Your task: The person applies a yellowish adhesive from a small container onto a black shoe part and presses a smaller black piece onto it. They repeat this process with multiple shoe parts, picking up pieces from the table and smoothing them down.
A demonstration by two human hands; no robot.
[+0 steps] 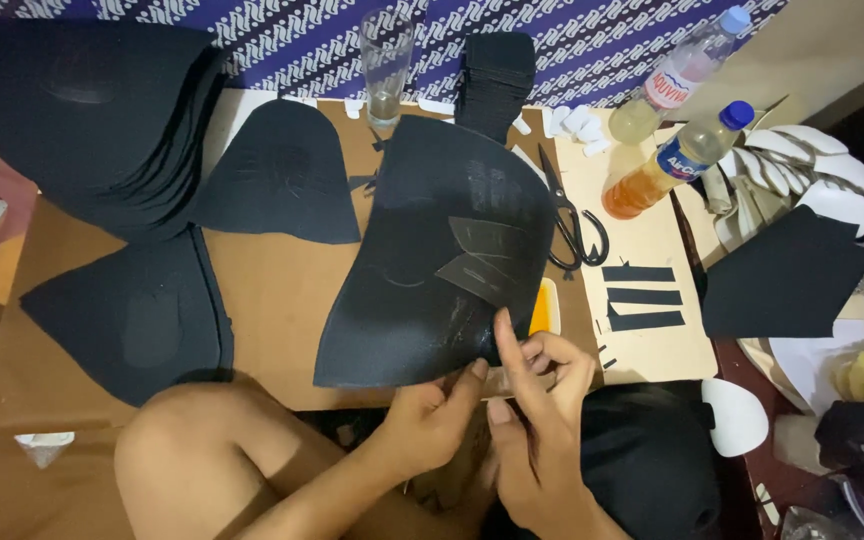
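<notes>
Your left hand [432, 415] pinched the lower edge of the big curved black panel [432, 250], thumb up on its face and fingers curled behind, so the panel rose straight up and away from that grip, tilted toward the cardboard board [282, 290]. Your right hand [537, 395] sat just beside the left, touching the same lower edge; its fingers [505, 345] were pressed together on the panel's corner, though whether a small strip lay between them I could not tell. Just above that pinch, dark grey strips [477, 262] lay stuck across the panel's face in a fan. Right of your grip, near it, three loose black strips [644, 296] lay on the pale sheet [652, 350], and black scissors [572, 225] rested above them. Farther out to the right stood two plastic bottles [677, 155] of amber liquid and a flat black piece [782, 275]. Beyond the panel's top, an empty glass [387, 65] stood beside a stack of black pieces [497, 75]. Left of your grip, well apart, more black panels [277, 175] lay on the board, with a thick pile [82, 120] at the far corner. Your bare knee [192, 440] sat just left of the left wrist.
</notes>
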